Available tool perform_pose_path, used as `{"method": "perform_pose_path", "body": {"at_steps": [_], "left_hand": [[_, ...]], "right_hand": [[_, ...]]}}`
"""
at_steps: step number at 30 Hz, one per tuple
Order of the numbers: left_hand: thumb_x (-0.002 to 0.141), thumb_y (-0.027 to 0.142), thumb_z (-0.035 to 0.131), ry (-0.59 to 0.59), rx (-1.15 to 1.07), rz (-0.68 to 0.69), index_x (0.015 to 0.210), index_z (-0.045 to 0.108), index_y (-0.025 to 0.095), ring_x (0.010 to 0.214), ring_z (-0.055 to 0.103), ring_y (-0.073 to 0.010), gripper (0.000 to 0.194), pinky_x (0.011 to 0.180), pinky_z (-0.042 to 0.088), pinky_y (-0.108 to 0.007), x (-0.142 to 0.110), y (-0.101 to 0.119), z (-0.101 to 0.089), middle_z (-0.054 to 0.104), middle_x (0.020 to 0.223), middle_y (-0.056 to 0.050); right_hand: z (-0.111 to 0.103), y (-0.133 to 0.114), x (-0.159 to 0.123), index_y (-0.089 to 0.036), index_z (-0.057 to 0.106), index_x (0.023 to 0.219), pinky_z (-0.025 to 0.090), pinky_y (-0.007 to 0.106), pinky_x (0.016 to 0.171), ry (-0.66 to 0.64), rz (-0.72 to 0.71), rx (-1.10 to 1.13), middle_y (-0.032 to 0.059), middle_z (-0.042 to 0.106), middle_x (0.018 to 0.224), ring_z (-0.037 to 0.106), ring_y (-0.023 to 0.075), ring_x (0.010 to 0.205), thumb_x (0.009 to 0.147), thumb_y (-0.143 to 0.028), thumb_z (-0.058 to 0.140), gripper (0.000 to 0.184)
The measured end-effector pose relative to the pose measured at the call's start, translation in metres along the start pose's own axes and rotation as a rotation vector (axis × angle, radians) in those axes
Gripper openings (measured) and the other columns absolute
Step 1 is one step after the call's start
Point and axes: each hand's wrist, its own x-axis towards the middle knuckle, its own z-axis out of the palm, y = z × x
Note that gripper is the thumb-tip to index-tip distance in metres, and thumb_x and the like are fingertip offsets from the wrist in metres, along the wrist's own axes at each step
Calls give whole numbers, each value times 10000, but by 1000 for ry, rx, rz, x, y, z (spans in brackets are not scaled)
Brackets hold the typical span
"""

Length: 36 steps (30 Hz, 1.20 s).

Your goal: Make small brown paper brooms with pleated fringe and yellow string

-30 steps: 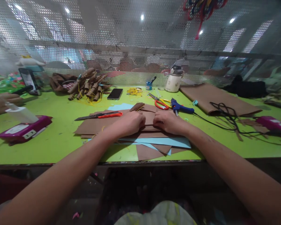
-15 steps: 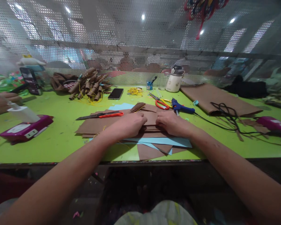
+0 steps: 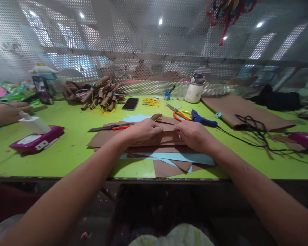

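My left hand (image 3: 148, 132) and my right hand (image 3: 192, 135) face each other over a stack of brown paper (image 3: 97, 140). Both have curled fingers pinching a brown paper sheet (image 3: 169, 134), whose far edge is raised between them. Beyond my left fingers lies a bundle of thin brown strips (image 3: 156, 117). A utility knife (image 3: 122, 126) rests on the stack, its near end hidden behind my left hand. Light blue paper (image 3: 192, 158) sticks out beneath. Just past my right hand are scissors (image 3: 179, 115) with red and yellow handles and a blue glue gun (image 3: 202, 119).
Rolled brown tubes (image 3: 102, 95), a phone (image 3: 130, 104), yellow string (image 3: 151, 101), a small blue jar (image 3: 166, 95) and a white bottle (image 3: 193, 92) stand or lie behind. Purple power strips (image 3: 37, 140) flank the green table. Another person's hand (image 3: 12, 111) is at left.
The view has swung slightly left. My left hand has moved a little forward, covering the knife's end. The paper between my hands looks more lifted at its edge.
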Motion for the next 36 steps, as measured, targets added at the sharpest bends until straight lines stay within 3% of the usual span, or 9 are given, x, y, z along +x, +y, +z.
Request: {"method": "perform_pose_path", "body": {"at_steps": [6, 12, 16, 21, 27, 31, 36], "left_hand": [[815, 441, 501, -85, -168, -74, 564, 579, 170, 513, 378, -111, 378, 521, 285, -238, -3, -2, -3, 458, 524, 32], [787, 459, 566, -100, -210, -97, 625, 617, 167, 488, 337, -97, 338, 495, 250, -246, -2, -4, -2, 436, 510, 41], [773, 461, 579, -97, -205, -152, 607, 599, 164, 468, 345, -97, 341, 479, 249, -252, -3, -2, 0, 456, 493, 30], [785, 456, 558, -68, -146, -157, 581, 569, 166, 478, 377, -102, 355, 478, 267, -251, -5, 2, 2, 492, 502, 20], [801, 363, 530, -75, -102, -41, 660, 636, 164, 472, 396, -96, 265, 465, 281, -228, -3, 7, 8, 491, 490, 35], [789, 272, 519, -23, -34, 7, 754, 695, 166, 520, 466, -107, 208, 507, 340, -217, 0, 6, 12, 544, 528, 29], [793, 273, 552, 52, -30, 31, 931, 727, 161, 583, 519, -119, 249, 533, 376, -217, 2, 5, 15, 628, 644, 7]], "right_hand": [[-2, -1, 2, -151, 595, 774, 419, 282, 698, 84, -64, -9, 87, 596, 776, 537, 183, 743, 892, -137, 425, 207], [1, 1, 2, -163, 617, 794, 434, 290, 732, 113, -18, 153, 70, 626, 791, 569, 173, 760, 881, -146, 468, 173], [0, 2, 2, -164, 643, 896, 461, 295, 746, 166, 109, 401, 65, 673, 861, 604, 169, 786, 842, -189, 546, 113], [-8, -2, 4, -141, 625, 1099, 503, 307, 745, 40, 340, 768, 87, 684, 1012, 632, 185, 853, 772, -238, 610, 341], [-3, -7, 6, -155, 718, 841, 471, 286, 603, -53, 472, 668, 48, 688, 724, 610, 179, 667, 784, -431, 621, 298], [2, -5, 4, -159, 701, 767, 485, 294, 625, -7, 517, 832, 50, 700, 738, 635, 197, 708, 759, -464, 654, 309], [7, 0, 3, -156, 698, 760, 502, 323, 684, 70, 513, 961, 51, 701, 744, 640, 188, 714, 723, -431, 704, 278]]}}
